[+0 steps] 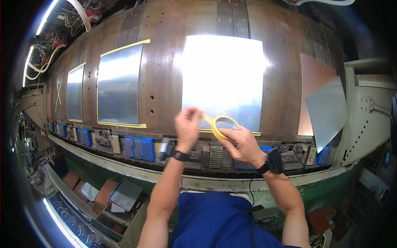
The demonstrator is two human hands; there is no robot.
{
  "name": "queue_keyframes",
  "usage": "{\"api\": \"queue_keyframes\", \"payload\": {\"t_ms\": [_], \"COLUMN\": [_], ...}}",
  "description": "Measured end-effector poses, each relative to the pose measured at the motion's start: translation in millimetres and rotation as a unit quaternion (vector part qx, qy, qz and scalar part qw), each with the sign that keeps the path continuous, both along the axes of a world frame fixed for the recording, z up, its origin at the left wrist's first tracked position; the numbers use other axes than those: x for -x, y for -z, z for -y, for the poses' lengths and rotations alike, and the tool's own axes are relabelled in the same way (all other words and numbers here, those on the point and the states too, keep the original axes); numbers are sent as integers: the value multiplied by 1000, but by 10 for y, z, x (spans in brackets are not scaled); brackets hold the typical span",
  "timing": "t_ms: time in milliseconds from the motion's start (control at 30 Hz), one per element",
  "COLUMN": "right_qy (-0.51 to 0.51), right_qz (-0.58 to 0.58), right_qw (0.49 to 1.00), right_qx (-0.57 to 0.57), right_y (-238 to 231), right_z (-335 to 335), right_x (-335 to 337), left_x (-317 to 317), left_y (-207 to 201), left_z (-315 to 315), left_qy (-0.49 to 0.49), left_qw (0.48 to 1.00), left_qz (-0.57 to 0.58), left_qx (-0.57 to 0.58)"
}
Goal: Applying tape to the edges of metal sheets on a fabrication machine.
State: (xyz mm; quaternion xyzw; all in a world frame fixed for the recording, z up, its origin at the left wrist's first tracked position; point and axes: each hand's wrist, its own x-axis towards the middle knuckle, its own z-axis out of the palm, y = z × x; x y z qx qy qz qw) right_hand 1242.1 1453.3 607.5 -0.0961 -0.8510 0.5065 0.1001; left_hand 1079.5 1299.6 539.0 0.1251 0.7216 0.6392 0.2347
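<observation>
My right hand (243, 144) grips a roll of yellow tape (214, 129) by its lower side, over the near edge of a shiny metal sheet (223, 82). A short length of tape (206, 117) runs from the roll to my left hand (187, 127), whose fingers are pinched on its free end. That hand is slightly blurred and hovers by the sheet's near left corner. Along the near edge of the sheet lies a strip of yellow tape, partly hidden behind my hands. No tape can be made out on its far edge, where glare is strong.
Two more metal sheets (120, 87) (75, 95) edged with yellow tape lie to the left. At right, a grey sheet (328, 109) overlaps a copper-coloured sheet (310, 78). Blue studded blocks (139, 149) and metal fittings line the brown work surface's near edge (165, 99).
</observation>
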Motion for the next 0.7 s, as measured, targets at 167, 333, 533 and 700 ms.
{"api": "queue_keyframes", "payload": {"t_ms": [167, 333, 533, 700], "right_qy": [60, 377, 209, 184], "right_qz": [79, -25, 186, 3], "right_qw": [991, 886, 925, 982], "right_qx": [-90, 270, -256, -46], "right_y": [364, 425, 372, -429], "right_z": [-499, -550, -427, -355], "right_x": [-477, -187, -53, 466], "left_x": [1161, 1495, 1642, 1771], "left_y": [-147, -548, -1748, -2473], "left_z": [1019, 1594, 1968, 2205], "left_qy": [-192, -378, -347, -475], "left_qw": [975, 914, 884, 692], "left_qz": [-97, -123, -311, -540], "left_qx": [48, -75, -40, 61]}}
